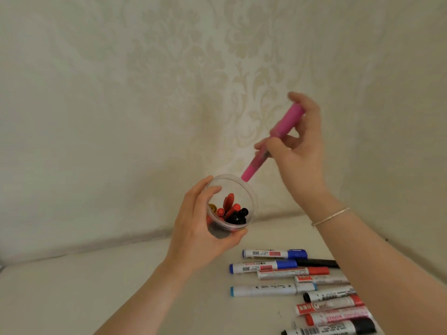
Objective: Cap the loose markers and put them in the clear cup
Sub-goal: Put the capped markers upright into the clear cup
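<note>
My left hand grips the clear cup and holds it lifted above the table, its mouth tilted toward me. Inside it lie several red and black markers or caps. My right hand pinches a pink marker and holds it slanted, lower tip just above the cup's far rim. Several loose markers with blue, red and black caps lie in a row on the table under my right forearm.
The pale table runs to a wall hung with cream patterned cloth. A thin bracelet circles my right wrist. The marker row reaches the lower right edge of view.
</note>
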Tool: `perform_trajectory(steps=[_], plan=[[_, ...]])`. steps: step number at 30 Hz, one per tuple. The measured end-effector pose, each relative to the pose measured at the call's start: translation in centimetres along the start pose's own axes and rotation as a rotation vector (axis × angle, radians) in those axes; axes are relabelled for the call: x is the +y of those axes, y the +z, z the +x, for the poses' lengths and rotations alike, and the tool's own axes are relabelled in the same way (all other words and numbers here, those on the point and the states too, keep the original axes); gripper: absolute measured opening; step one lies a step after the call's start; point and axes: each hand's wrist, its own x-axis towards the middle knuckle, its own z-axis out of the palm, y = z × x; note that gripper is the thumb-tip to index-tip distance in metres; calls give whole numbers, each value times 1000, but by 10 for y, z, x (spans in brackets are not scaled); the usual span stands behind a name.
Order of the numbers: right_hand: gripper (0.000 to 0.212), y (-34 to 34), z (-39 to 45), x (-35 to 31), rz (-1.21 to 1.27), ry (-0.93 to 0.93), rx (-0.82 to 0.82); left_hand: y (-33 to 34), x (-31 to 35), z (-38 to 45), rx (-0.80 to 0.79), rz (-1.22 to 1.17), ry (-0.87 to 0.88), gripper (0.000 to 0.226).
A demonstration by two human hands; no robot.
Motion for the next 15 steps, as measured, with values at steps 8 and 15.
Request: perform_trajectory(steps=[8,15], plan=[[28,9,-34,48,-692,-185,-357,-1,3,4,24,-10,11,82],[17,4,-29,51,-785,-42,-543,-2,4,4,11,-11,-12,83]])
